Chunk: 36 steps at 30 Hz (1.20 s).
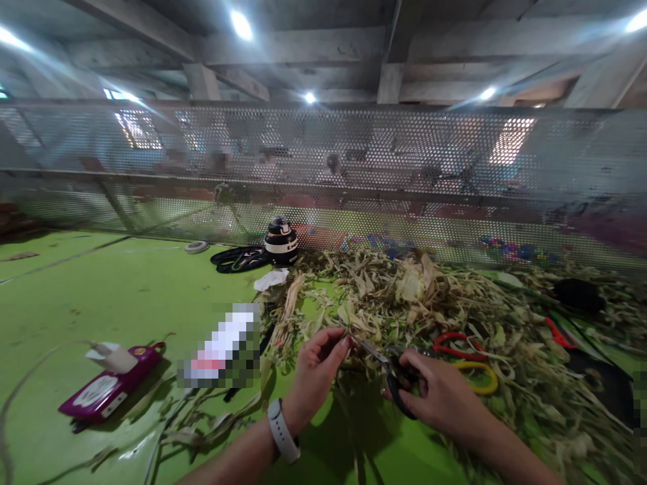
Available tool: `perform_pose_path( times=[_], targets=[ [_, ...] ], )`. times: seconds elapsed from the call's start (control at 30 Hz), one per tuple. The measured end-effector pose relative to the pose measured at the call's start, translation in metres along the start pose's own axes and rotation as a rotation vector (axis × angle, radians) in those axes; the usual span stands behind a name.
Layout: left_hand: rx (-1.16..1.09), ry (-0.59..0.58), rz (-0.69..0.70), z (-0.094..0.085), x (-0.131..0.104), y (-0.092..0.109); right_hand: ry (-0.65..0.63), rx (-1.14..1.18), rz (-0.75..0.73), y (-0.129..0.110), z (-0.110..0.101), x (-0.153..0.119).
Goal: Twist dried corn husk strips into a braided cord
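Scissors (389,367) sit in the right hand (437,391) in the head view, fingers curled round the black handles, the blades reaching forward and leftward out of the grip. Their tips come right up to the left hand (318,374), whose thumb and forefinger are pinched on a small piece (347,331); it pokes out at the fingertips, just beside the blade tips, too tiny to make out. Whether blade and piece touch, I cannot tell. A white watch (283,431) circles the left wrist

Both hands are above the green table (126,283), at the near edge of a heap of dry husks (374,279). Just beyond the right hand lie a red handle (457,335) and a yellow ring (493,380), partly over the husks. Left of the hands are a blurred-out object (222,347) and, farther off, a purple power strip (131,384) with a white plug (114,358) in it. Behind, near the perforated screen (303,175), stand a black bottle (281,241) and, beside it, a flat black pouch (240,259), with a white tissue (271,279) in front
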<state>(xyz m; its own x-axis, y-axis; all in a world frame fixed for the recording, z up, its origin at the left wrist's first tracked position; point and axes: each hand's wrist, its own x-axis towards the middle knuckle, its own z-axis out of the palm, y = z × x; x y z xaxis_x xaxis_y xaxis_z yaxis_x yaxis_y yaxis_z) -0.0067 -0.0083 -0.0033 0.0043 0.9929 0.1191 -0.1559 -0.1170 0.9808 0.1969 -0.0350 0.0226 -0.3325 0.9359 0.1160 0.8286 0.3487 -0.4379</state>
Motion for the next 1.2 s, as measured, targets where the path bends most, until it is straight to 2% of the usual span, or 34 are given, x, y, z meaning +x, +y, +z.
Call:
perform_pose_path(
  times=[0.47,0.73,1.0,1.1,1.2],
  targets=[
    [0.024,-0.010,0.004,0.0031,-0.0026,0.0007,0.020,-0.086,-0.022,-0.0018,-0.0035,-0.0020],
    [0.066,-0.087,0.030,0.0041,-0.0056,-0.0026,0.058,-0.060,-0.040,-0.0008,-0.0023,-0.0014],
    [0.085,-0.081,-0.007,0.0026,-0.0047,-0.0055,0.045,-0.018,-0.038,0.0032,0.0020,-0.0009],
    [0.092,-0.060,-0.018,0.0030,-0.0039,-0.0054,0.044,0.063,-0.012,0.0054,0.0024,0.0006],
    [0.047,-0.046,-0.044,0.0034,-0.0034,-0.0036,0.000,0.255,0.075,0.0027,-0.0025,0.0019]
  ],
)
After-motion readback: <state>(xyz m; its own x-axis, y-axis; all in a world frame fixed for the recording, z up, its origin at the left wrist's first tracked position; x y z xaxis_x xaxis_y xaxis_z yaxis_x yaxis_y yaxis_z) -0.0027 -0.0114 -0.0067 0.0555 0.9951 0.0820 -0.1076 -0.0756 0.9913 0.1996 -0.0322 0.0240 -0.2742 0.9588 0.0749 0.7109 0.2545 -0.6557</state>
